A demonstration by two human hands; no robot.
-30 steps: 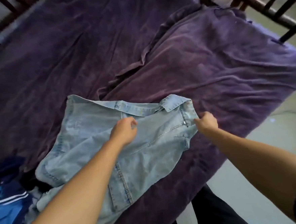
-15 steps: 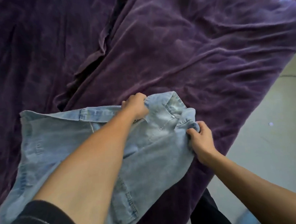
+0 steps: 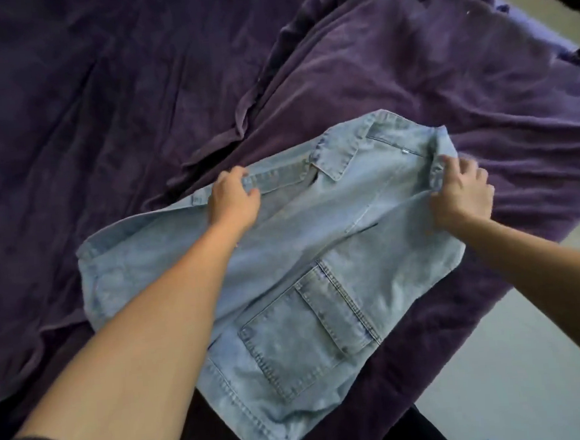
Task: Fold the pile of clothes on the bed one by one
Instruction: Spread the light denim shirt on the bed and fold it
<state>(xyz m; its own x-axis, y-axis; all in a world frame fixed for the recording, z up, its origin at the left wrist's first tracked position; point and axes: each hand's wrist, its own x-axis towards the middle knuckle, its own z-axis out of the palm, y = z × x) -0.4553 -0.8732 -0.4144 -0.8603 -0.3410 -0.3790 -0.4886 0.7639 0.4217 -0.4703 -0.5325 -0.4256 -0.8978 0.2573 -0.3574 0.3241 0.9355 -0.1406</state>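
On the bed [image 3: 104, 129], denim shirt [image 3: 301, 253] lies flat, long axis near-to-far, collar [image 3: 396, 136] pointing far right. Left hand [image 3: 232, 203] fingers pinch front edge; right hand [image 3: 462, 194] fingers grip collar.

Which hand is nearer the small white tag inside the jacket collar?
Right. The right hand pinches the denim jacket just right of the white tag. The left hand grips the jacket's front edge, well off to the tag's left.
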